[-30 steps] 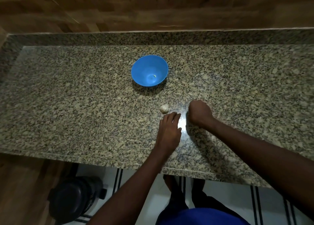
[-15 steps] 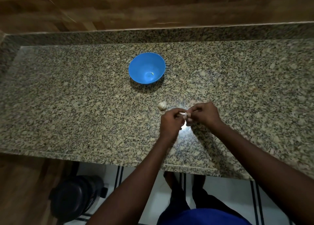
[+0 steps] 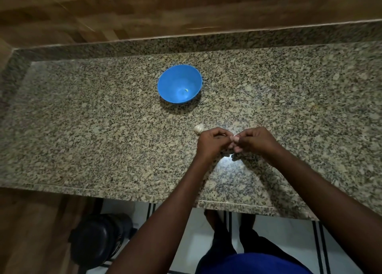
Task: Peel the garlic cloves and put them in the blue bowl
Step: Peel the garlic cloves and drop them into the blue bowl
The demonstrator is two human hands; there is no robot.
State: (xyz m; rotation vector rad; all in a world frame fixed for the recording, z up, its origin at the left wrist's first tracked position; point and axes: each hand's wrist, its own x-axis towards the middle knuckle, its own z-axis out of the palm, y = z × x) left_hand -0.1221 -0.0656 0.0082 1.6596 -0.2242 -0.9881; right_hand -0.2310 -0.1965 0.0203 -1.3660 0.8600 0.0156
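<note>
The left hand [image 3: 210, 143] and the right hand [image 3: 253, 140] meet fingertip to fingertip above the granite counter [image 3: 82, 129], both curled and pinching a small pale garlic clove [image 3: 233, 138], of which only a sliver shows between them. Its long axis cannot be told. Just beyond the left hand's knuckles, on the counter, lies the remaining garlic [image 3: 198, 128], partly hidden by that hand. The blue bowl [image 3: 179, 84] stands farther off and a little to the left, well apart from both hands. It looks nearly empty, save for a small glint or scrap. Judging by this, the left hand is nearer the bowl.
</note>
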